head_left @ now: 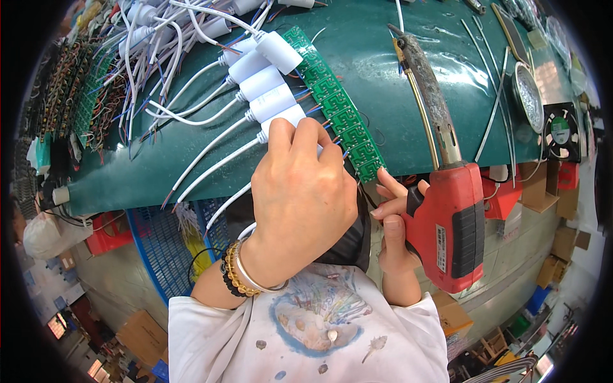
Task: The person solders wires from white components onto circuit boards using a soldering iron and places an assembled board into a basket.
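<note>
My left hand (305,182), wearing bracelets, has its fingers closed round the nearest of several white cylindrical housings (288,115). Each housing has a white cable running left, ending in thin coloured wires. A long green circuit board strip (345,121) lies to their right, with short blue and brown wires reaching it from the housings. At the strip's near end, my right hand (397,233) has its fingers stretched left and apart, one fingertip touching the corner. A red and black soldering gun (450,230) overlaps this hand in view, hiding part of it; its long barrel points away.
A green-covered table (236,150) curves past its near edge. More white cabled housings (143,38) are heaped at the far left, beside stacked circuit boards (57,96). At right are thin rods (491,102), a round metal dish (529,96) and a black fan (562,132). A blue basket (150,249) stands below.
</note>
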Action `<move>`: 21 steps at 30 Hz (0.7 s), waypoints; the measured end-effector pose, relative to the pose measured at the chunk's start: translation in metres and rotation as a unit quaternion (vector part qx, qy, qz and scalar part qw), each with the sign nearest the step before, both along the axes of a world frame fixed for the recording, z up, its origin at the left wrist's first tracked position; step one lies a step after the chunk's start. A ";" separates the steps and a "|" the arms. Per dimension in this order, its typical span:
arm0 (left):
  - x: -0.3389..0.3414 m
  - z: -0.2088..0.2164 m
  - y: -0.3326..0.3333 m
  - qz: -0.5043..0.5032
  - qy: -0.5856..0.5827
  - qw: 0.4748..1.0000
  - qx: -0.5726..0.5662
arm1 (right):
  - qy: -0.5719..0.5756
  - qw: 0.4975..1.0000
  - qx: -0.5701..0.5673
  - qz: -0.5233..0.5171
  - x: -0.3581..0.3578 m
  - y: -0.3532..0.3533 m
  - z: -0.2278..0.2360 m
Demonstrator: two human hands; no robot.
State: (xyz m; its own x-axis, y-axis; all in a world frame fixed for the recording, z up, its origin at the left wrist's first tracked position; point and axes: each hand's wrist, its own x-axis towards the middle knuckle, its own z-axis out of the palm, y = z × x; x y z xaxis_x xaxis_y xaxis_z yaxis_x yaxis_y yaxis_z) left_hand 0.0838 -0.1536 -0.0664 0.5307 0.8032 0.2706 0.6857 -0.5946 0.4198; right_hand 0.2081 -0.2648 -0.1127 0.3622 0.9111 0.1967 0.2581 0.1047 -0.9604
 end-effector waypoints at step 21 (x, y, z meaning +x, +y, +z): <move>-0.007 -0.008 0.001 -0.066 -0.040 0.996 0.039 | 0.000 0.998 0.046 -0.041 -0.008 0.003 -0.008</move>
State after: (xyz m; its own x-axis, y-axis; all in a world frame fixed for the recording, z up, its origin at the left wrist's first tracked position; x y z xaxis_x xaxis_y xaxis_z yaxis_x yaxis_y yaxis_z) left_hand 0.0768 -0.1523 -0.0743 0.6052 0.7026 0.3744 0.5655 -0.7104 0.4189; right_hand 0.1997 -0.2621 -0.1209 0.4350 0.8565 0.2777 0.2692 0.1706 -0.9479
